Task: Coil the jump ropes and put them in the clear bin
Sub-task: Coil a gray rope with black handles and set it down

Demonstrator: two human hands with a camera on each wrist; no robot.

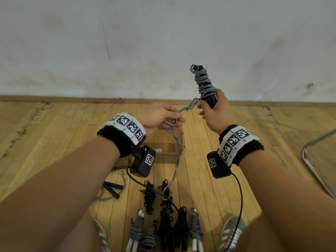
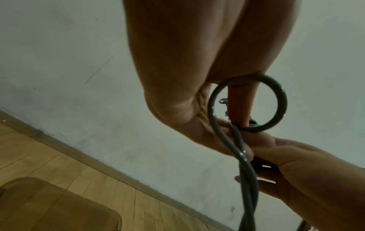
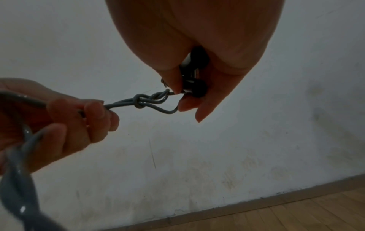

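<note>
We grip the black handles [image 1: 209, 95] in our right hand [image 1: 213, 113], grey rope [image 1: 202, 80] wound round them. Left hand [image 1: 161, 116] fingers curl on the loose rope, a knot [image 3: 141, 101] between hands. Bin [image 1: 179, 142] on floor below; coiled ropes [image 1: 165, 231] near our feet.

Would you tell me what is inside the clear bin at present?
Through the clear bin only floorboards show; no rope lies inside. The left hand and wrist hide its near-left corner.
</note>
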